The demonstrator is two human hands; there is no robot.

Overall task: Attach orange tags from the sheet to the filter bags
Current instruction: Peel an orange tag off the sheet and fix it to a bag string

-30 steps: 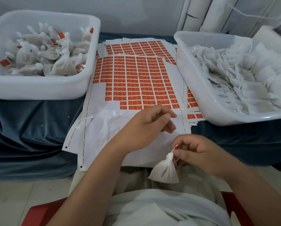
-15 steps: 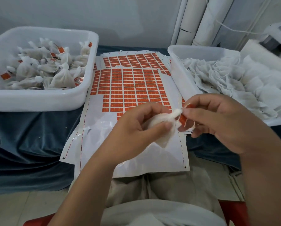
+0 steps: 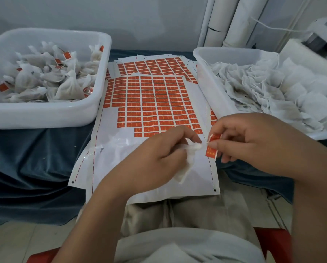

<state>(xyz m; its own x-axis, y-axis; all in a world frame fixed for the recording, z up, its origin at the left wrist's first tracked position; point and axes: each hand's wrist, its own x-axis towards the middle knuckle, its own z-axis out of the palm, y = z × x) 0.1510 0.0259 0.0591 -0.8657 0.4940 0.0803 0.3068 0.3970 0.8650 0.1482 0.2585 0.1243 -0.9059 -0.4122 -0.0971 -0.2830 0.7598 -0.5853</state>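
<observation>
Desk (image 3: 35, 149), draped in dark blue cloth, is carrying the tag sheet (image 3: 151, 103), which is lying flat at its middle with its near edge hanging over the person's lap.

- White bin (image 3: 45, 116), left of the sheet: holding tied filter bags, several showing orange tags.
- White bin (image 3: 210, 73), right of the sheet: holding loose, flat white bags, its corner overlapping the sheet's right edge.
- White pipes (image 3: 233, 21): standing beyond the sheet, against the wall.
- More sheets are lying under and beyond it. The sheet's near rows are stripped bare.

Left hand (image 3: 159, 158), over the sheet's near right part: fingers (image 3: 189, 132) are curling round a filter bag (image 3: 187, 168), gripping its gathered neck while the body is hanging below.

Right hand (image 3: 254, 141), at the sheet's right edge: fingers (image 3: 222, 143) are closing together on an orange tag (image 3: 211, 151), pinching it just beside the bag's neck; a thin white string is running between them.

Writing: pale marks are showing on the tags, too small to read.
</observation>
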